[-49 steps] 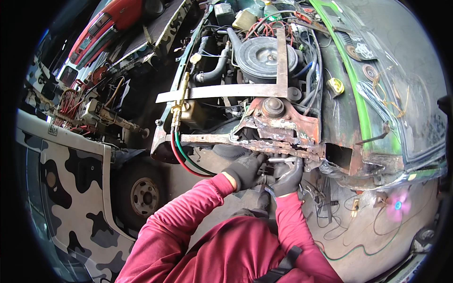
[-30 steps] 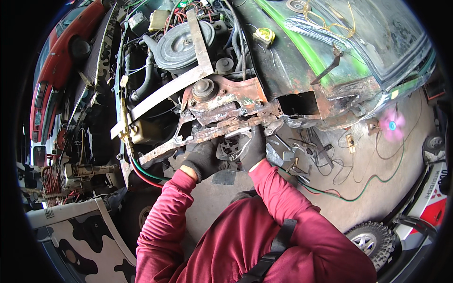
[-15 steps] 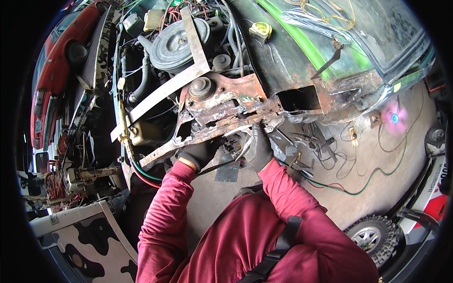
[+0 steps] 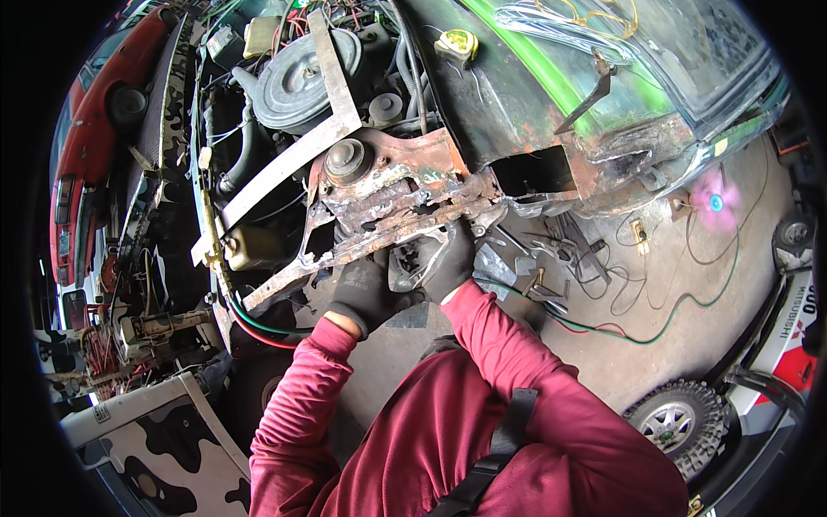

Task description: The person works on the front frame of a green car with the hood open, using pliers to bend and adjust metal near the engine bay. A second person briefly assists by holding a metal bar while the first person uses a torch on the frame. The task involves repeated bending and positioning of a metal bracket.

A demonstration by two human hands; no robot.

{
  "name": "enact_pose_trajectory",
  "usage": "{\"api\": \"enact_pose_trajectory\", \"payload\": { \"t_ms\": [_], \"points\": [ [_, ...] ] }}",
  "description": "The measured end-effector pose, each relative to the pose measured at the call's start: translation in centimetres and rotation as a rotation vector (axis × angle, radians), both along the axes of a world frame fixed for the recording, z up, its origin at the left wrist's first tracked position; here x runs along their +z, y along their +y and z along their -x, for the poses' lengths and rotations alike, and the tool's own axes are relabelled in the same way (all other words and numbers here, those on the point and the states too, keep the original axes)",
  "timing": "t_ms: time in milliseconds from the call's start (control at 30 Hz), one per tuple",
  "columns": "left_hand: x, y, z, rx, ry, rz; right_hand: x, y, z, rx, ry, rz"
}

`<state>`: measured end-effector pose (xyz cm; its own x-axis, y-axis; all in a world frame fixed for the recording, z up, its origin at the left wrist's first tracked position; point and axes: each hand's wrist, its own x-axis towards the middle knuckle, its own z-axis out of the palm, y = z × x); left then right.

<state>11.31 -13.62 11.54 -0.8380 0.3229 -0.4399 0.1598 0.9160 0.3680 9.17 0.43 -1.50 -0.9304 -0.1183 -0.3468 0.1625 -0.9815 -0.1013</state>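
Observation:
My left hand point(image 4: 360, 290), in a dark glove, reaches beneath the rusted body rail point(image 4: 379, 234); its thumb sticks out to the right, while its fingertips are hidden. Just right of it, my right hand point(image 4: 450, 257) is closed on a silver metal tool point(image 4: 429, 269), partly hidden under the rail's lower edge. Above both hands is the corroded suspension tower point(image 4: 347, 159) with a round mount on top. A long flat L-shaped metal square point(image 4: 280, 164) lies across the engine bay, over the round air-cleaner housing point(image 4: 293, 90).
A green fender point(image 4: 482, 86) carries a yellow tape measure point(image 4: 457, 47) and coiled wire. Brass fittings with red and green hoses point(image 4: 228, 297) hang at the left. Tools, cables and a pink fan point(image 4: 715, 203) are on the floor point(image 4: 672, 284). Other vehicles stand on either side.
My view has swung rightward since the earliest frame. My left hand has dropped slightly toward me and its thumb now shows; my right hand stays on the tool under the rail.

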Motion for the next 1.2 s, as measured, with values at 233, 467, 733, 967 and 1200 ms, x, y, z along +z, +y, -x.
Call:
{"api": "enact_pose_trajectory", "payload": {
  "t_ms": [233, 467, 733, 967, 1200],
  "points": [
    [-1.3, 0.9, -0.1, -0.017, 0.185, -0.017, -0.8, 0.2, -0.1, -0.003, -0.023, -0.046],
    [-2.2, 0.0, 0.2, -0.022, 0.205, -0.076, 0.3, 0.2, 0.0, -0.031, -0.054, -0.068],
    [-2.8, -0.5, 0.4, -0.095, 0.323, -0.083, 0.9, 0.1, 0.2, -0.051, -0.139, -0.078],
    [-2.1, -0.2, 0.6, -0.011, 0.103, -0.023, 0.6, 0.7, -0.6, -0.018, 0.031, 0.060],
    [-1.4, -0.1, 0.9, -0.043, 0.148, -0.062, -1.7, -0.4, -0.1, -0.060, -0.015, -0.249]
  ]
}}
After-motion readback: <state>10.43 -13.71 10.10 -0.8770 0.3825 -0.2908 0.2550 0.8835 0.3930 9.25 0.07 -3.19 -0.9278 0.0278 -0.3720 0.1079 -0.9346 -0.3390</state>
